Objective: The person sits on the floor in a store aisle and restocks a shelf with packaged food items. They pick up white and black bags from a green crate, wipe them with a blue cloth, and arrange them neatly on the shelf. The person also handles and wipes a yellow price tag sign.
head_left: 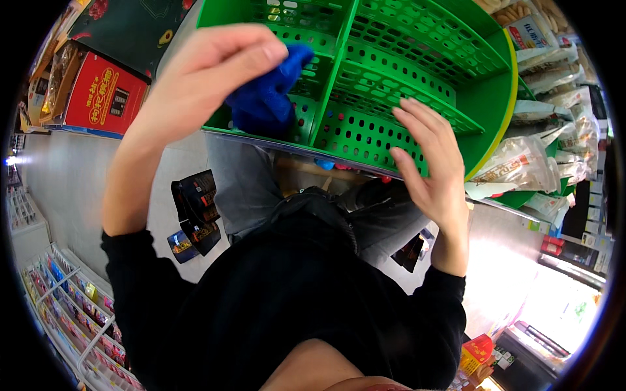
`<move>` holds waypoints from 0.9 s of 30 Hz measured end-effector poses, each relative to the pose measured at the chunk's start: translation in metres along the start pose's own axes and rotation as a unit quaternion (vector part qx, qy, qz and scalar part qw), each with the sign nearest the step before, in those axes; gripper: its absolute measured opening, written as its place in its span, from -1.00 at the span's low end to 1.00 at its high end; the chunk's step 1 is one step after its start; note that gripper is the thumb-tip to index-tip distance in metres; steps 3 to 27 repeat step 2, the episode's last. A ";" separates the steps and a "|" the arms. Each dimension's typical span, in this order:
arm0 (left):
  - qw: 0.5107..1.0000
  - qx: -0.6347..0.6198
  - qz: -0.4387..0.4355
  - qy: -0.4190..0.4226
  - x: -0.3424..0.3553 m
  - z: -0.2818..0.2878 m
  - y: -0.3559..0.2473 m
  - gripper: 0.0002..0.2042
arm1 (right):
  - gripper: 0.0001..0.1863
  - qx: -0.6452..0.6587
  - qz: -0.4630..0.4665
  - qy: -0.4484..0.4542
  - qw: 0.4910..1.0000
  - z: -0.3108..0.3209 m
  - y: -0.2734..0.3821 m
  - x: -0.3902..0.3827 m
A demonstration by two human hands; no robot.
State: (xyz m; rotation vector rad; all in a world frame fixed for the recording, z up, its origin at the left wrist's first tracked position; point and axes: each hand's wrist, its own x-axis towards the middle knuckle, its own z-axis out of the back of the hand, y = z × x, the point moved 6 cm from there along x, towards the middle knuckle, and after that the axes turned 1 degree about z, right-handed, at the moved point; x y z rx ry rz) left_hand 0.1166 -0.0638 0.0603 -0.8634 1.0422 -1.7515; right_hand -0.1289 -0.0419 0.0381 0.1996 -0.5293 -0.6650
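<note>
My left hand is closed on a crumpled blue cloth. The cloth hangs inside the near left compartment of a green perforated plastic shelf bin, low by its front edge. My right hand is held over the front right part of the bin, its fingers stretched and spread, with nothing in them. Upright green dividers split the bin into several compartments. A few small coloured bits show through the holes in its floor. The cloth hides part of the left compartment.
A red box stands on the left beside the bin. Clear packaged goods crowd the right side. Black packages rest on the floor by my left leg. A rack of small packets stands at the lower left.
</note>
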 end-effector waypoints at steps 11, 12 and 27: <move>0.993 -0.099 -0.036 -0.047 -0.007 0.001 -0.012 -0.75 | -0.50 0.107 -0.040 -0.035 0.993 0.009 -0.001 -0.016; 0.993 -0.099 -0.036 -0.047 -0.007 0.001 -0.012 -0.75 | -0.50 0.107 -0.040 -0.035 0.993 0.009 -0.001 -0.016; 0.993 -0.099 -0.036 -0.047 -0.007 0.001 -0.012 -0.75 | -0.50 0.107 -0.040 -0.035 0.993 0.009 -0.001 -0.016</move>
